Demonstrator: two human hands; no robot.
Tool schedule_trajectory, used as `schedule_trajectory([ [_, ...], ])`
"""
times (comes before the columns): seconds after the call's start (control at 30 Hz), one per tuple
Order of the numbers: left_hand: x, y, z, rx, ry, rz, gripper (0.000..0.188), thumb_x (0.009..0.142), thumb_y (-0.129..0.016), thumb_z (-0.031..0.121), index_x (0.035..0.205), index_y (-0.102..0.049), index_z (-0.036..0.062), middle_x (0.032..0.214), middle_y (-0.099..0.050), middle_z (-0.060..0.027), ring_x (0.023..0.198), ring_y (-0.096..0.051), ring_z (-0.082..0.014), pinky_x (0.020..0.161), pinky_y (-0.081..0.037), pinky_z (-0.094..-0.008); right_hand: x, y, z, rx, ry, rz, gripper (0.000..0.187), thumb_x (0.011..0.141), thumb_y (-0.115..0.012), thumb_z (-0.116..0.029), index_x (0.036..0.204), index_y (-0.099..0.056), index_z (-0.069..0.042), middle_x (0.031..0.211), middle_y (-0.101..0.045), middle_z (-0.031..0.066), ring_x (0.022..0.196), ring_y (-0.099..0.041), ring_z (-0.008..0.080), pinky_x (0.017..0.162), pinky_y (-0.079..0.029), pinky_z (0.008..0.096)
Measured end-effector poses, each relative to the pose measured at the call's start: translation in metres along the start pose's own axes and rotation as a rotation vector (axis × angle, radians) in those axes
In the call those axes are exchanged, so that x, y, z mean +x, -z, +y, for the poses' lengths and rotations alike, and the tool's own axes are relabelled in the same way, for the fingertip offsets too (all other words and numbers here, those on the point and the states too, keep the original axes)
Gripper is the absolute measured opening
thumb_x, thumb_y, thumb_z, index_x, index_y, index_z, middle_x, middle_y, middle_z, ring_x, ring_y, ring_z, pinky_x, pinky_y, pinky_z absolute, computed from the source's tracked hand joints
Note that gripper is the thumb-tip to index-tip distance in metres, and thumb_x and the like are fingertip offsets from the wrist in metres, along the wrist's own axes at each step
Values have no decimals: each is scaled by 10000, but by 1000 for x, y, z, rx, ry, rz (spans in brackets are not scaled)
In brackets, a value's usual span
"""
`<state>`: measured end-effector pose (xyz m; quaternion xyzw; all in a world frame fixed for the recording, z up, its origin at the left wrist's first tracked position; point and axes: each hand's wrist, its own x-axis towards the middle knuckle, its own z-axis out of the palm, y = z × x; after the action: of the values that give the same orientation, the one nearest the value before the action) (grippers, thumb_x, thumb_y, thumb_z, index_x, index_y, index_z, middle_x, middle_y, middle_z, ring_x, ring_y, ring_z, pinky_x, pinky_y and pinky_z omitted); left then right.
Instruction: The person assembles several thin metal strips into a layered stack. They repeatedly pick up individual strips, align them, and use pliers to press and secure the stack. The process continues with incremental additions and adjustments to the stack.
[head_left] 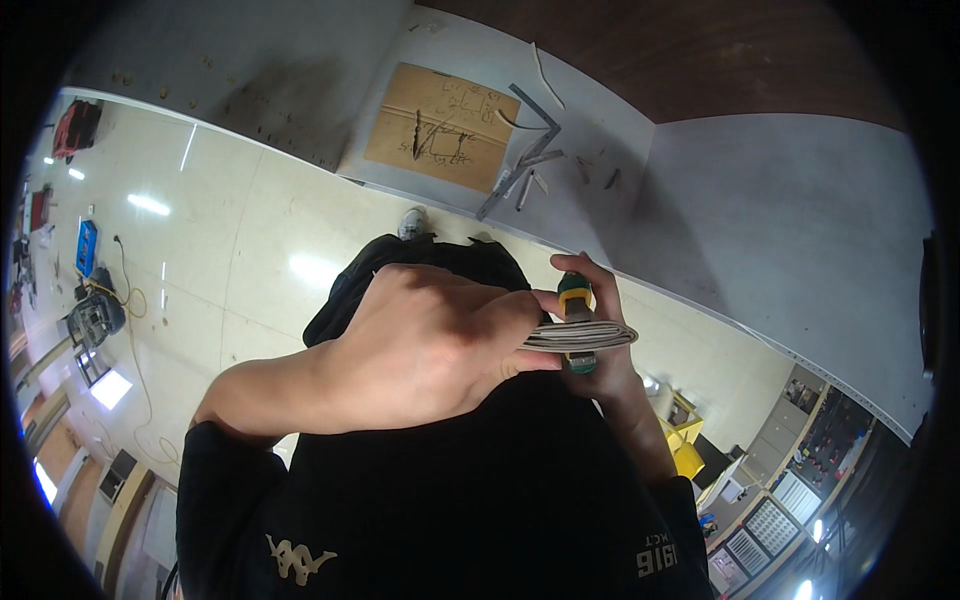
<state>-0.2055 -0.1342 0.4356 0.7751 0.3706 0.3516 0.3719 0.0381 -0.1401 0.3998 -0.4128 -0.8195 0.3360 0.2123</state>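
Observation:
In front of my chest, my left hand is closed on one end of a folded grey-beige strip bundle, whose layers lie flat together. Its rounded end sticks out to the right. My right hand is closed around a green-and-yellow hand tool with a metal middle part. The tool stands crosswise against the strip, touching or very close to it. Its exact kind is hard to make out, since my fingers cover part of it.
Ahead is a grey board surface with raised panels. A cardboard sheet with drawn marks lies there, a drill bit on it. Beside it are a metal angle piece and several offcuts. A machine with a cord stands on the floor at left.

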Motion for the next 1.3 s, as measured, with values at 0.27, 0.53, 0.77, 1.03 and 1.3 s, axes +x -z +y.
schedule_trajectory([
  [0.27,3,1,11,39,-70,9,342,817,-720,266,830,-571,-42,727,-643,-152,598,-656,-276,519,-529,-335,-18,0,9,98,-112,15,312,504,-750,-17,810,-686,-31,1169,-479,169,982,-563,289,807,-504,361],
  [0.53,4,-1,14,-28,-76,-79,319,779,-740,163,874,-525,-54,769,-636,-174,624,-666,-294,539,-558,-349,-7,-5,7,37,-53,124,347,558,-803,-68,870,-665,-9,1274,-480,223,1161,-532,358,988,-423,495],
  [0.77,3,-1,16,-44,-16,-59,443,791,-742,161,1030,-480,-103,897,-626,-201,614,-653,-277,551,-550,-343,4,3,5,21,38,45,341,570,-807,-57,814,-572,-21,1333,-456,244,1278,-466,394,1089,-249,629],
  [1.03,8,0,20,-107,-25,18,764,816,-726,214,1316,-258,-125,1144,-568,-261,609,-630,-207,585,-533,-317,-11,-2,4,251,-317,68,285,556,-778,-54,797,-632,-13,1197,-502,197,1006,-581,312,894,-469,426],
  [1.3,9,-1,12,-24,-69,-20,377,747,-763,211,876,-543,-66,822,-677,-197,677,-699,-311,643,-603,-379,-4,2,-6,-55,-46,99,309,588,-804,-80,850,-663,3,1261,-481,214,1153,-533,345,1041,-374,542],
])
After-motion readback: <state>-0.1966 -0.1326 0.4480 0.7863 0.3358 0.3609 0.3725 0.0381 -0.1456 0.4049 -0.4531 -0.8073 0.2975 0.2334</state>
